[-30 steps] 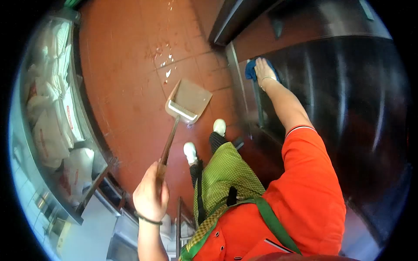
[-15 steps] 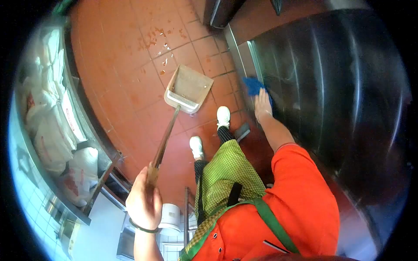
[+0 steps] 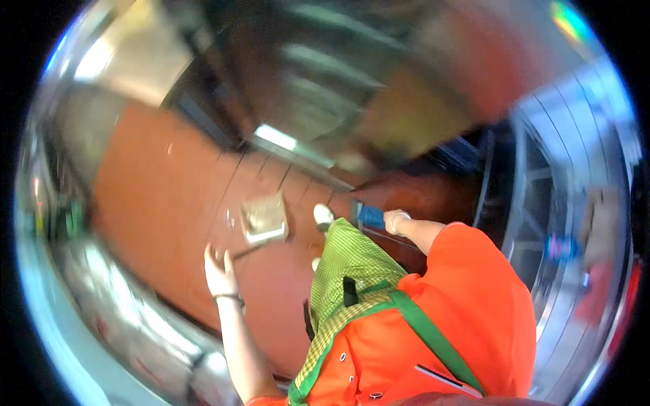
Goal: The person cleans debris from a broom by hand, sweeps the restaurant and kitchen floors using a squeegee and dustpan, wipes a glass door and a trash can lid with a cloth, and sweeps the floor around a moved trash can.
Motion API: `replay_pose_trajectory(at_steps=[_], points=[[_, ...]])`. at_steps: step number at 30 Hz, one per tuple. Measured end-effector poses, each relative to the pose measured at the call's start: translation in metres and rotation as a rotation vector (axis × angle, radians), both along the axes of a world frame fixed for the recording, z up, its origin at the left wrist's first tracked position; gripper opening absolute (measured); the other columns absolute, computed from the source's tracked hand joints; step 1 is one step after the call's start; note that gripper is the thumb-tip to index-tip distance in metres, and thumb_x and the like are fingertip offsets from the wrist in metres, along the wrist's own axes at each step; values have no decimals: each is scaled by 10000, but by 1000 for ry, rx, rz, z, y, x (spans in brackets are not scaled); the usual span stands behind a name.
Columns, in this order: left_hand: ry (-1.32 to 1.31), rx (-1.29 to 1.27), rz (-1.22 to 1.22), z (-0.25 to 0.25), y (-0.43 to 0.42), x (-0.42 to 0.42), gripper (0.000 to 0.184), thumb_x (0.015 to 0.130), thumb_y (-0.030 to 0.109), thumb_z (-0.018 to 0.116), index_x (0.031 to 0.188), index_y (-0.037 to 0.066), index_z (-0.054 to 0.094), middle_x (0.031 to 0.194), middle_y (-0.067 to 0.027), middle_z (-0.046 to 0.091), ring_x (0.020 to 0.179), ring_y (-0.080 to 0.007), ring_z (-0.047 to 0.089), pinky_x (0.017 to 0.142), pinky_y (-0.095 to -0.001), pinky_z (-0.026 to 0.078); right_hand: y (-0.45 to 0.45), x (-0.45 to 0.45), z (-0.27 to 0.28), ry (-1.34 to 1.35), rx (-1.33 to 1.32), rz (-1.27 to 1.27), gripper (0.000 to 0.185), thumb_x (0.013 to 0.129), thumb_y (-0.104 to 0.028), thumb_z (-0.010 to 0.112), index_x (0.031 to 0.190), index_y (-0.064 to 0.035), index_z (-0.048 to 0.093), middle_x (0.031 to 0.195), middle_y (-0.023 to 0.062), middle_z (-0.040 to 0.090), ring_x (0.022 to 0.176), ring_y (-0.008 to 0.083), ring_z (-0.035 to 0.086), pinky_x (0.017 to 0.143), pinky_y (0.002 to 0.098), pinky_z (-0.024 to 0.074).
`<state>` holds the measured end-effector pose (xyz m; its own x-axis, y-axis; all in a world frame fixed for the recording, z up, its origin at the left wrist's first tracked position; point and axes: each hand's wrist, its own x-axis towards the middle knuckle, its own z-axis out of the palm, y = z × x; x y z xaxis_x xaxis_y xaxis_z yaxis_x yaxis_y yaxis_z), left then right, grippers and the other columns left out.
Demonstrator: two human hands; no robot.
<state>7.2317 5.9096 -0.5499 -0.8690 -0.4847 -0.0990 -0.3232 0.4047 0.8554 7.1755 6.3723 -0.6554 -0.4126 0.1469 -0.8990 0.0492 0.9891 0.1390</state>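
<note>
The long handle of a beige dustpan (image 3: pixel 265 220) runs to my left hand (image 3: pixel 220 273), whose fingers are around its upper end. Its pan lies on the red tiled floor (image 3: pixel 169 203). Out to the right, my right hand (image 3: pixel 395 220) is closed on a blue cloth (image 3: pixel 371 216), held low beside the green checked apron (image 3: pixel 355 260). Part of a dark brush (image 3: pixel 357 208) shows at the cloth's left edge.
Blurred dark metal equipment (image 3: pixel 305 88) stands ahead. My white shoe (image 3: pixel 323 214) is close to the dustpan. Shelving with pale bags (image 3: pixel 128 318) runs along the left, and metal racks (image 3: pixel 535 196) stand on the right.
The view has swung round. My right hand has come off the dark metal panel and moved down with the blue cloth. My left hand stays at the dustpan's handle.
</note>
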Motion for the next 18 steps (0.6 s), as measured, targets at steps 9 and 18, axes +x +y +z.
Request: replay_pose_trajectory(at_steps=[9,18], points=[[-465,-750,-665,93,5,-22,657,745,283,594,1244,-27,300,1215,-242,390,1091,-334,427,889,-369,368,132,123,71,675,-176,-1004,379,733,-212,521,1088,-82,530,1112,103,537,1016,252,505,844,321,401],[105,-485,-1243,125,226,-37,341,697,111,610,1013,17,524,1007,-162,558,906,-321,532,780,-374,428,204,47,43,1169,-309,-1104,478,711,-2,524,1175,-59,423,1104,163,516,983,299,510,850,353,394]])
